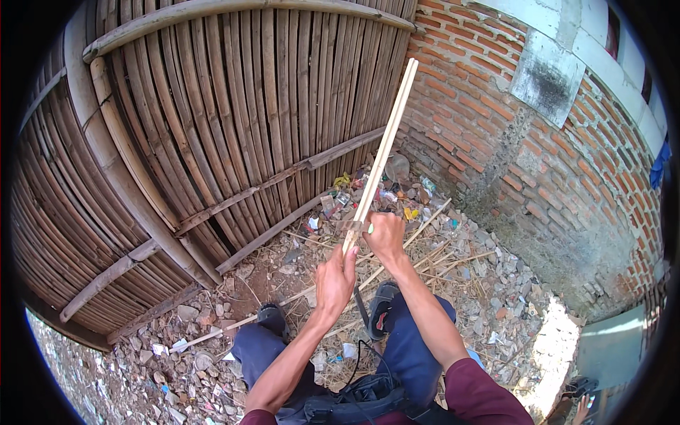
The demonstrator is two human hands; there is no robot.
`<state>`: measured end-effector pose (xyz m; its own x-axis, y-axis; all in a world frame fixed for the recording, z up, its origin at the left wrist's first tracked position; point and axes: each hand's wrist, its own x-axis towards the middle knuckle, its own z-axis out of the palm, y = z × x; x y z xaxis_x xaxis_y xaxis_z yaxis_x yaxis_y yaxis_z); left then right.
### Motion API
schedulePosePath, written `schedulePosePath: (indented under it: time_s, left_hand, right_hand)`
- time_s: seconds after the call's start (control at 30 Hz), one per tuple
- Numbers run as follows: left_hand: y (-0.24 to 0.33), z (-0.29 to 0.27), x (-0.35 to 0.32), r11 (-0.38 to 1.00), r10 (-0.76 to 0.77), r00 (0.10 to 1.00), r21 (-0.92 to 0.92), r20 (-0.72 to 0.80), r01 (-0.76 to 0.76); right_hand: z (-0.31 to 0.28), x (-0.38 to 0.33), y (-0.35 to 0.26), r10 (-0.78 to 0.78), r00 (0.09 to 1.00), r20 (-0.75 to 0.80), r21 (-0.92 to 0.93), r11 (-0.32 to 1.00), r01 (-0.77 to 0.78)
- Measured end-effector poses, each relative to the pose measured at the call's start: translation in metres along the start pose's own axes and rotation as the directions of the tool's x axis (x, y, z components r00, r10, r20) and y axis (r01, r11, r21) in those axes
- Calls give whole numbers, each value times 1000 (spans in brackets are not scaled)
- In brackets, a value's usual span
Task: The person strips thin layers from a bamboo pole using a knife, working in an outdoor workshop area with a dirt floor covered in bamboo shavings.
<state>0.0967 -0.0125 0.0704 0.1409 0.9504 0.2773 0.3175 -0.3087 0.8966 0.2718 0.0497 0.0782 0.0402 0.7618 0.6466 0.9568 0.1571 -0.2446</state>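
My left hand [336,283] is closed around the lower end of a long pale bamboo strip [386,145], which slants up and away toward the wall corner. A lengthwise line divides the strip along most of its length. Just above, my right hand [385,236] is closed on a knife [348,226]. Its blade lies across the bamboo, close above my left thumb; the handle is mostly hidden in my fist, with a bit of green showing. A dark narrow bar [361,306] slants down between my feet, below my hands.
Several thin bamboo sticks [423,228] and shavings lie over stony, littered ground [205,361]. A bamboo-slat fence [234,106] stands on the left, a brick wall [482,106] on the right. Another person's hand [583,409] shows at the lower right edge.
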Motion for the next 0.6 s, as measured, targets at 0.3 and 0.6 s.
schedulePosePath:
  time_s: [0.3,0.6]
  left_hand:
    - [2,-2,-4,1000,4,1000,-20,12,-3]
    - [4,-3,-12,997,65,998,36,-5,-65]
  right_hand:
    - [-6,8,16,130,990,-57,-25,991,-132]
    - [-2,28,49,208,942,-263,12,977,-213]
